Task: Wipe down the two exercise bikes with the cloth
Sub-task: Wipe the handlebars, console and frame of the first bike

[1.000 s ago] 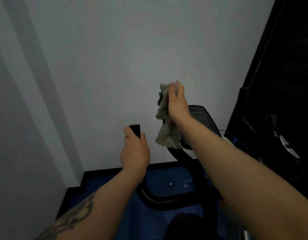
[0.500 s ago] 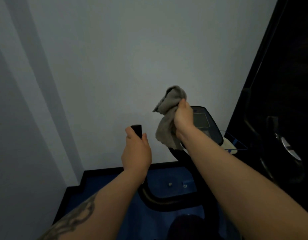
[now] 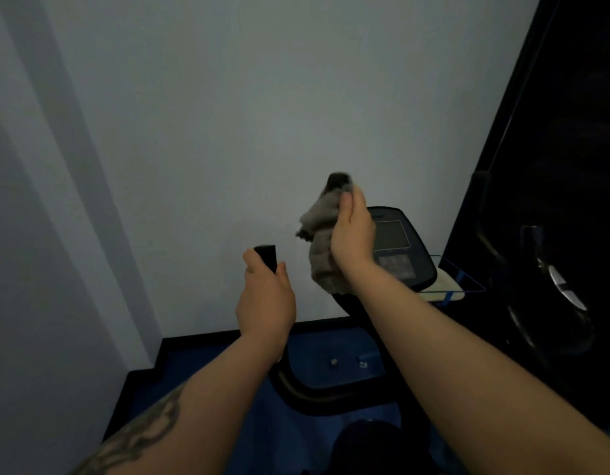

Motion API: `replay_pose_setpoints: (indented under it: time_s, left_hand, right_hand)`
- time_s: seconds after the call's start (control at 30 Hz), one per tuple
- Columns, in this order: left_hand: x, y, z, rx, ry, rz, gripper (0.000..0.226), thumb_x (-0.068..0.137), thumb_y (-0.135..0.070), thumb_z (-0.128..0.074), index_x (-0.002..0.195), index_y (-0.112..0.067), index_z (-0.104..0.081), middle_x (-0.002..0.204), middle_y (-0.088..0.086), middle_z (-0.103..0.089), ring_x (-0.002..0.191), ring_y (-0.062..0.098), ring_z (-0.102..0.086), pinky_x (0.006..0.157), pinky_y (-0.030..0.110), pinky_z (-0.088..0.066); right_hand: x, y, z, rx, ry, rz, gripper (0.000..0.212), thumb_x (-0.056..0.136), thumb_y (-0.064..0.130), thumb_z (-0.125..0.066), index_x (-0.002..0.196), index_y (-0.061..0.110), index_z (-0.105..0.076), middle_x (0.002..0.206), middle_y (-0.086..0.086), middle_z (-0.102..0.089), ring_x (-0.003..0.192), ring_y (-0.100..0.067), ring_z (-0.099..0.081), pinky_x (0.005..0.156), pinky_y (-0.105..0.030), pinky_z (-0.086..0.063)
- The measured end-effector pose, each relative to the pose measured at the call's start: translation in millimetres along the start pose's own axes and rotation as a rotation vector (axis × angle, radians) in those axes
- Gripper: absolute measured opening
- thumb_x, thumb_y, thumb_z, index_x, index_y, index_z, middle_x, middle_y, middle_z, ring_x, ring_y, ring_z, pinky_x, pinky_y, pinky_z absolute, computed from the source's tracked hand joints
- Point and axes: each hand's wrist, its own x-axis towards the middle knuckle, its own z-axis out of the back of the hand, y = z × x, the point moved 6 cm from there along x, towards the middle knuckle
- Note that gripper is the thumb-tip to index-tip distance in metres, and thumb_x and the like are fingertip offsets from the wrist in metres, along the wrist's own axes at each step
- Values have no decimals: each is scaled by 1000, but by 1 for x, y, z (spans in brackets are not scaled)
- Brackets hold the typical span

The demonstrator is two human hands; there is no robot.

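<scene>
Right hand (image 3: 353,234) is clamping soft, light cloth (image 3: 322,241) left of console (image 3: 398,248); left hand (image 3: 264,299) is gripping handlebar (image 3: 266,257).

No legible text, labels or nos. anywhere. The dark rounded exercise-bike console (image 3: 398,246) has a screen & a keypad patch, both too dim & blurred to read.

We see a dim, bluish scene, evenly lit with no glare. Soft diagonal shadow bands cross the wall (image 3: 228,132) to the left of the fingers (image 3: 348,200). Right of them the dark panel (image 3: 554,166) swallows nearly all detail. The cloth (image 3: 322,234) is motion-blurred, and straight lines bow at the edges.
</scene>
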Motion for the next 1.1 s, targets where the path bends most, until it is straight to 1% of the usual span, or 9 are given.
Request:
replay_pose_setpoints:
  time_s: [0.07, 0.23, 0.37, 0.5, 0.6, 0.7, 0.83, 0.97, 1.1]
  left_hand:
    - [0, -1, 1, 7, -3, -2, 28, 101, -41, -31, 121, -22, -24, 118, 11, -54, 82, 21, -51, 70, 38, -45]
    - [1, -1, 0, 1, -1, -11, 30, 101, -41, -32, 123, -22, -25, 119, 11, -54, 86, 24, -54, 70, 37, -44]
    - [1, 0, 0, 13, -2, -2, 31, 101, -41, -31, 124, -21, -24, 119, 12, -54, 88, 26, -55, 70, 37, -43]
    - [2, 0, 0, 25, -11, -12, 33, 101, -39, -32, 126, -20, -23, 122, 15, -53, 94, 31, -57, 72, 38, -43]
    - [2, 0, -1, 38, -13, -19, 33, 102, -40, -31, 127, -20, -22, 123, 15, -53, 93, 31, -56, 71, 37, -42]
    - [3, 1, -1, 38, 3, -1, 37, 102, -39, -32, 130, -18, -22, 124, 15, -52, 96, 32, -56, 72, 36, -40]
    - [3, 1, 1, 35, -5, -9, 37, 102, -38, -33, 130, -17, -22, 122, 16, -53, 97, 33, -57, 73, 37, -41]
    - [3, 1, 0, 28, 4, -18, 39, 102, -38, -32, 132, -16, -22, 124, 16, -53, 99, 32, -57, 74, 36, -40]
    - [2, 1, 2, 21, -7, -11, 43, 102, -38, -34, 136, -15, -21, 124, 15, -53, 98, 32, -57, 75, 37, -41]
  right_hand:
    - [-10, -17, 5, -83, 12, -64, 34, 105, 38, -29, 112, 20, -58, 91, 5, -59, 100, -24, -61, 74, -28, -42]
    - [9, -3, 0, 78, 116, -31, 44, 106, 29, -28, 149, 23, -29, 148, -2, -41, 129, -10, -40, 100, -21, -32]
    - [-12, -7, -9, -47, 254, -80, 57, 103, 31, -40, 152, 24, -12, 139, -6, -45, 124, -23, -47, 96, -30, -37]
    - [-17, -21, 1, -388, 559, -188, 56, 95, 30, -56, 139, 7, -30, 124, -13, -56, 111, -28, -56, 93, -35, -46]
    - [-12, -13, 2, -314, 605, -270, 54, 93, 39, -59, 134, 5, -48, 123, -15, -61, 109, -26, -59, 85, -29, -47]
    - [-25, -12, -3, -352, 440, -286, 61, 95, 38, -54, 140, 7, -29, 125, -14, -57, 112, -31, -56, 83, -31, -43]
    - [-60, -18, 14, -835, 619, -140, 67, 93, 33, -51, 145, 8, -18, 122, -16, -58, 108, -34, -56, 76, -32, -37]
    - [-75, -21, 46, -793, 902, -233, 40, 92, 35, -58, 123, 10, -58, 109, -6, -61, 104, -22, -58, 82, -32, -45]
    - [-92, -17, 58, -568, 581, -148, 35, 89, 37, -59, 121, 22, -58, 110, -5, -66, 101, -24, -60, 89, -42, -50]
